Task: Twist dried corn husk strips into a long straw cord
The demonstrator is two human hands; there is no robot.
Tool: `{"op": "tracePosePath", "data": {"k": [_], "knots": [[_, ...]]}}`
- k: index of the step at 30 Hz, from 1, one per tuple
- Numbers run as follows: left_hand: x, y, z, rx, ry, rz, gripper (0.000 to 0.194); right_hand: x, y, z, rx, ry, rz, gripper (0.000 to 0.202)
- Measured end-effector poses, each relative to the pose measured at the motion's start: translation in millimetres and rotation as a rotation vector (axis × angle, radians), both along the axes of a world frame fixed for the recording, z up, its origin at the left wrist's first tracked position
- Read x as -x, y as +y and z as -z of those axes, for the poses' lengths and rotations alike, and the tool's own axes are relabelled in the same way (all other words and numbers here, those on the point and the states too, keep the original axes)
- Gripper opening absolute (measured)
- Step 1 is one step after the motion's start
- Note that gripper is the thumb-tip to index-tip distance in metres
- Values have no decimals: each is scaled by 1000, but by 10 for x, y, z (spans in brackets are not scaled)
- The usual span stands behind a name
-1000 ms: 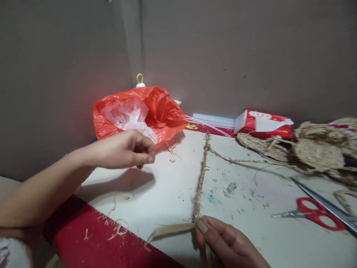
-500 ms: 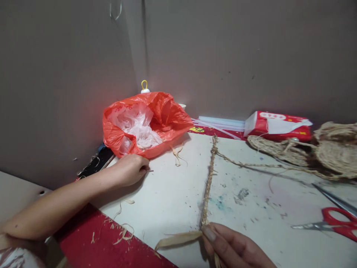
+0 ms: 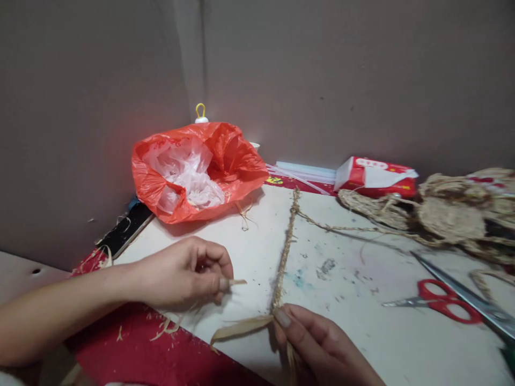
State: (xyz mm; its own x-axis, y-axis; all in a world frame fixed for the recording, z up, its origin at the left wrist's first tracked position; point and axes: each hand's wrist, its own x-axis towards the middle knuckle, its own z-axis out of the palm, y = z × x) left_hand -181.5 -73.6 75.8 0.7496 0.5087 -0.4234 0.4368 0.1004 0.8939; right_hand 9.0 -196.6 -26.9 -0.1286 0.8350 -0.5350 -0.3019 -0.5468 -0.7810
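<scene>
My right hand (image 3: 314, 338) pinches the near end of a braided straw cord (image 3: 285, 252) between thumb and fingers. A flat pale straw strip (image 3: 241, 328) sticks out leftward from that pinch, and more strands hang below it. The cord runs away from me over the white board, where a thinner twisted straw cord (image 3: 354, 229) branches right from a knot near its far end. To the left, my left hand (image 3: 201, 273) is closed on a short piece of straw (image 3: 239, 281), whose tip shows past the fingertips. The two hands are apart.
An orange plastic bag (image 3: 237, 177) with white plastic inside sits at the back left, beside a black phone-like object (image 3: 126, 228). Red-handled scissors (image 3: 446, 301) and larger shears (image 3: 454, 284) lie right. Behind them are woven straw pieces (image 3: 450, 217) and a red tissue pack (image 3: 374, 177).
My left hand has moved from beside the bag toward me and right, nearer the braid, with a straw piece in its fingers. My right hand keeps its pinch. The view has shifted slightly right.
</scene>
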Motion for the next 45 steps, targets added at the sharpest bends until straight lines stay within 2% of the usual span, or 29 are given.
{"op": "tracePosePath", "data": {"k": [3,6,10,13,19,23,25,29,36,42,45], "knots": [[-159,-221,29,29,25,41,6,6,21,-7,-38,-30,-12,48],[-271,-341,136,43,25,51,5,18,41,-35,-45,-22,0,49],[-329,-363,351,101,-26,-45,5,11,42,-107,-34,-25,6,47],[-336,-348,444,194,-38,-108,11,-9,36,-122,-25,-34,-13,45],[-389,-324,458,345,2,-117,9,9,41,-58,-58,-20,1,46],[-439,-324,468,371,-61,-127,24,28,47,-48,-72,-37,7,46],[-455,-338,477,377,-75,-119,25,26,47,-69,-71,-63,7,46],[-469,-380,504,343,-55,-113,10,21,46,-134,-51,-50,2,44],[-476,-389,504,304,-101,-65,3,15,34,-126,-39,-59,-8,45],[-429,-362,438,-13,-33,67,15,6,37,-144,-62,-88,-1,45],[-424,-348,426,-95,-33,110,20,-3,38,-146,-79,-112,-11,44]]}}
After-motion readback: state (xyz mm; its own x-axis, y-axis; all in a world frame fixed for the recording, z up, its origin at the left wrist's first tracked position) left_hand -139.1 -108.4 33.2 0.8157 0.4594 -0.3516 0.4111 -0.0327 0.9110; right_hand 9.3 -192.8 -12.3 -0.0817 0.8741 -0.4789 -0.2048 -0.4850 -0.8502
